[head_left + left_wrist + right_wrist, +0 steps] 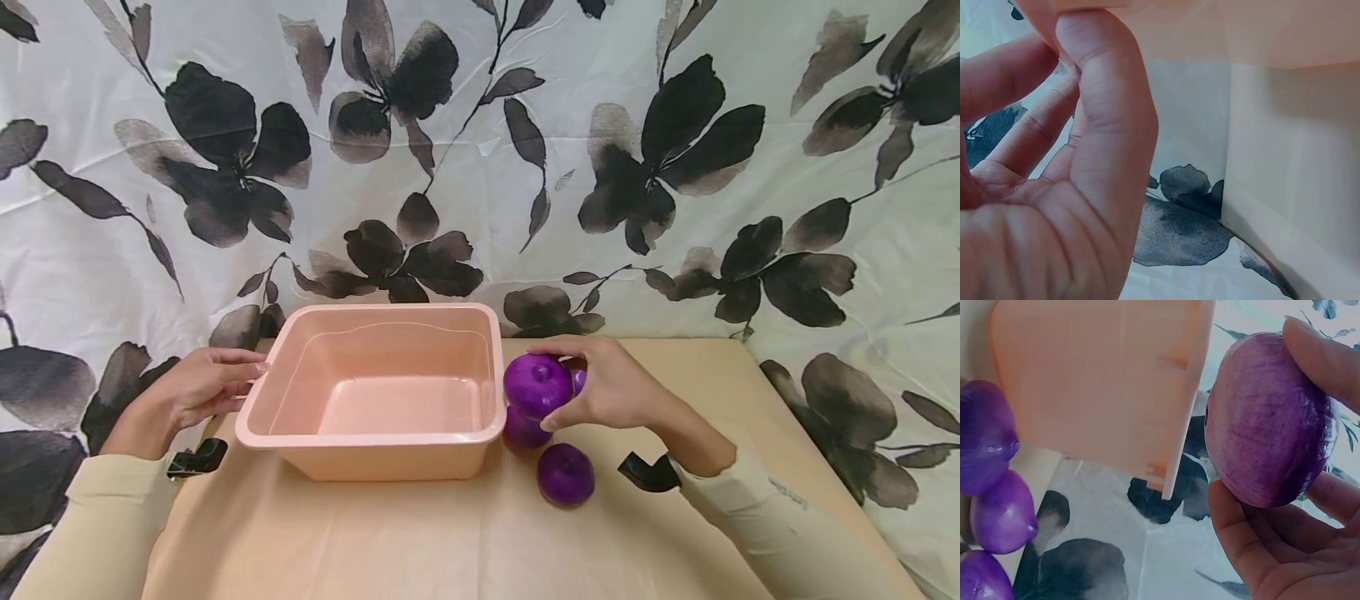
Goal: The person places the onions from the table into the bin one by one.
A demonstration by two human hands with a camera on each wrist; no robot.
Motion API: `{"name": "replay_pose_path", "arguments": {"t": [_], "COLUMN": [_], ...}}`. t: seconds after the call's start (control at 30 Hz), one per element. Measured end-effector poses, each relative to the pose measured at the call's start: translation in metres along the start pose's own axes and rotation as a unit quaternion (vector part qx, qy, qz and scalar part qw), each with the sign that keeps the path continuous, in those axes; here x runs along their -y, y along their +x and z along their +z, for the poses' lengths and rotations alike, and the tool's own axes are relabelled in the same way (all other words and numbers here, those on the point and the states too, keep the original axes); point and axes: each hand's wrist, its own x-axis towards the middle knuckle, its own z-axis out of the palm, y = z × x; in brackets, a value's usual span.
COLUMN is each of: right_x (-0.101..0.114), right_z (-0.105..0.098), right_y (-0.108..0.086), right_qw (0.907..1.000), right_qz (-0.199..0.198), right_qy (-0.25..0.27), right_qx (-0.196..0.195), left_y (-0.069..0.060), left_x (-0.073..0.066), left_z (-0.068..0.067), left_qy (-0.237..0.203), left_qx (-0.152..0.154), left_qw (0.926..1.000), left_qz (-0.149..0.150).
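A pink plastic tub [405,458] stands on the cloth-covered table, its inside bare. At its left rim my left hand [202,387] pinches the edge between thumb and fingers; the left wrist view shows the thumb [1110,94] against the tub. My right hand [607,383] grips a round purple onion [537,385], raised beside the tub's right rim. In the right wrist view the fingers and thumb span this onion [1269,419]. Below it sits another purple onion [525,429], partly covered. A third onion [566,475] lies nearer the front.
One more purple onion [579,381] shows partly behind the right hand. The beige table [420,542] extends in front of the tub and to the right. A white curtain with dark flowers [487,167] hangs behind the table.
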Motion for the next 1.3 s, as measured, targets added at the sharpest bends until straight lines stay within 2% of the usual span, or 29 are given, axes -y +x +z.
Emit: {"name": "replay_pose_path", "arguments": {"t": [0.2, 0.43, 0.8, 1.03, 1.3], "right_x": [0.009, 0.019, 0.037, 0.047, 0.060], "right_z": [0.004, 0.011, 0.021, 0.024, 0.034], "right_y": [0.013, 0.028, 0.050, 0.064, 0.080], "right_qw": [0.9998, 0.9993, 0.9987, 0.9979, 0.9968], "right_qz": [-0.007, -0.009, -0.028, -0.039, -0.050], "right_qy": [-0.012, -0.002, 0.013, -0.018, -0.015], "right_qx": [0.014, 0.035, 0.040, 0.048, 0.061], "left_y": [0.000, 0.000, 0.001, -0.002, -0.005], "left_x": [0.001, -0.001, 0.000, 0.001, 0.004], "left_z": [0.002, 0.004, 0.003, 0.005, 0.008], "left_qy": [-0.002, -0.006, -0.013, -0.013, -0.031], "left_qx": [-0.006, -0.008, -0.009, -0.017, -0.010], "left_qw": [1.0000, 0.9999, 0.9999, 0.9998, 0.9995], "left_qz": [-0.003, -0.002, 0.001, -0.002, 0.003]}}
